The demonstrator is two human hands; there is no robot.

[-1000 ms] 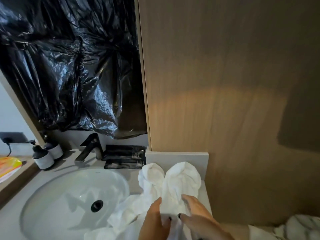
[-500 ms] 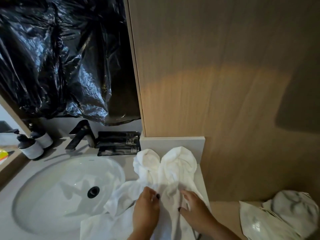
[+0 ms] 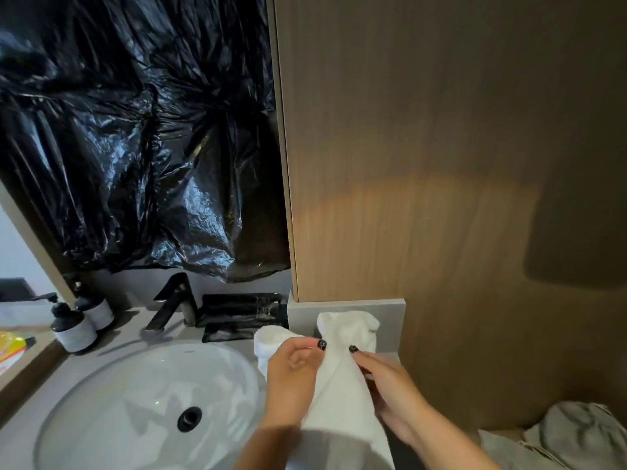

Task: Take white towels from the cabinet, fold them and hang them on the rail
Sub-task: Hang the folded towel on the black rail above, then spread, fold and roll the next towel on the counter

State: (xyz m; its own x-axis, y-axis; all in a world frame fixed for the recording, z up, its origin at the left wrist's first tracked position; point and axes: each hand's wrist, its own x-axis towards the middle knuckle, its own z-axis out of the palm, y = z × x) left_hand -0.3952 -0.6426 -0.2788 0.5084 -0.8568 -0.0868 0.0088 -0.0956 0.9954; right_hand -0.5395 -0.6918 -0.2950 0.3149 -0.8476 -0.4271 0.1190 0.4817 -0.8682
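A white towel (image 3: 342, 385) is bunched into a narrow strip on the grey counter (image 3: 112, 347), right of the sink. Its far end splits into two rounded lobes against the low grey upstand (image 3: 390, 317). My left hand (image 3: 291, 374) holds the towel's left edge, thumb and fingers curled round the cloth. My right hand (image 3: 390, 388) grips the right edge from the other side. The towel's near end runs down out of the frame between my forearms. No rail is in view.
A white oval sink (image 3: 142, 412) with a black drain fills the lower left, behind it a black tap (image 3: 169, 300), two dispenser bottles (image 3: 78, 327) and black sachets (image 3: 237, 313). Black plastic sheeting (image 3: 135, 130) covers the mirror. A wooden cabinet panel (image 3: 441, 164) rises on the right, grey cloth (image 3: 570, 435) below it.
Both hands have moved further up the towel and drawn its sides together, so the spread cloth is now a narrow bunched strip. The view has tilted slightly.
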